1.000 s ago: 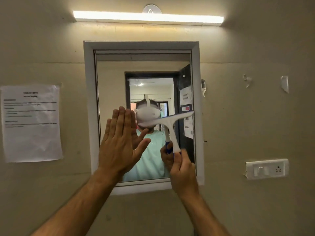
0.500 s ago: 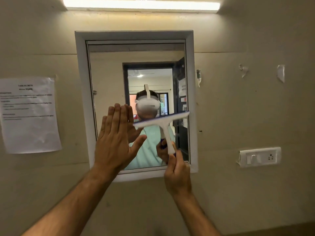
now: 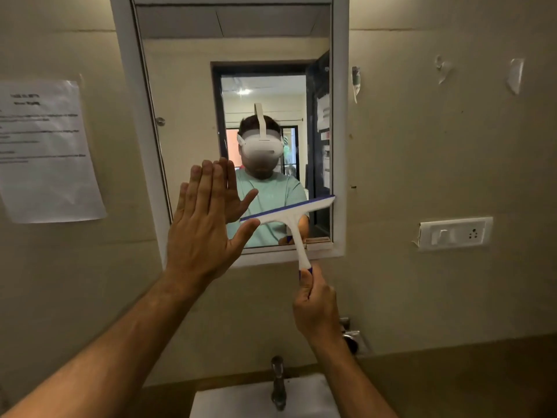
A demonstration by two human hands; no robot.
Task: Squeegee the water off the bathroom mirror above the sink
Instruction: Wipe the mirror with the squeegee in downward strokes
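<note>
The white-framed mirror (image 3: 187,86) hangs on the beige wall above the sink (image 3: 241,399). My left hand (image 3: 205,227) lies flat with fingers spread against the mirror's lower left part. My right hand (image 3: 316,306) grips the blue end of the handle of a white squeegee (image 3: 294,214), below the mirror's bottom edge. The squeegee's blue-edged blade is tilted, right end higher, across the lower right of the glass, its left end near my left thumb. I cannot make out water on the glass.
A metal tap (image 3: 278,381) rises behind the sink. A printed paper notice (image 3: 45,152) is stuck on the wall at left. A white switch and socket plate (image 3: 455,233) sits at right. A metal fitting (image 3: 352,336) shows behind my right wrist.
The squeegee and my right hand have moved down the mirror to its bottom part. The view has tilted down, bringing the sink and tap into sight. My left hand stays flat on the glass.
</note>
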